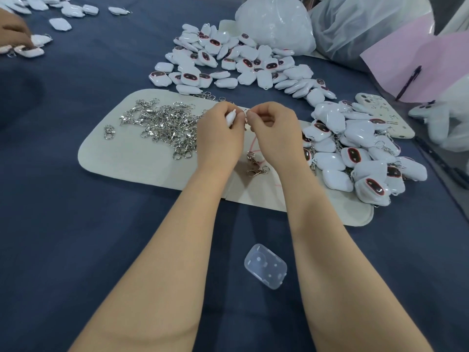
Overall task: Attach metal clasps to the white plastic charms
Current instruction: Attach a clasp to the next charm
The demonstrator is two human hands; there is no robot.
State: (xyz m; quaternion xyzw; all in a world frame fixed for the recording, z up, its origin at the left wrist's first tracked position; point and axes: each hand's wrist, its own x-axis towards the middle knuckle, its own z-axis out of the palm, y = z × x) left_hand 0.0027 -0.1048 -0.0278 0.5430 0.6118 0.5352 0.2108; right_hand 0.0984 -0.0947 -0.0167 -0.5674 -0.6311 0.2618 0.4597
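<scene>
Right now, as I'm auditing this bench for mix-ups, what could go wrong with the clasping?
The clasp pinched in the right hand, against the charm in the left hand, could slip into the tangled clasp pile. The finished pile nearly meets the unclasped pile, so charms might mix.

Clasps (pixel 162 123) lie on the mat (pixel 106 153), charms (pixel 236 59) behind it.

Small assembly workshop, piecework kind. My counter (pixel 76 250) under dark blue cloth, heaped with identical white charms (pixel 228 59). Tangle of metal clasps (pixel 165 123) on felt mat (pixel 114 158). Stock in plastic bags (pixel 276 24). 2nd worker's hand (pixel 12 29) at far corner, among same charms.
</scene>
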